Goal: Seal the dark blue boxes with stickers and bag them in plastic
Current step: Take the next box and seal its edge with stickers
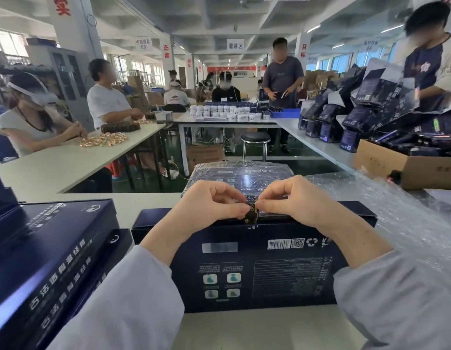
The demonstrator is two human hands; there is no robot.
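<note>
Head view: our left hand (209,205) and right hand (292,202) meet over the far top edge of the dark blue box (257,269), which lies flat on the white table (148,203) directly before us. Thumb and forefinger of each hand are pinched on a small black-and-gold sticker (252,213) at that edge. Just behind the box sits another box wrapped in plastic (238,175). Loose bubble wrap (386,198) spreads to the right; stacked blue boxes (50,248) lie to the left.
</note>
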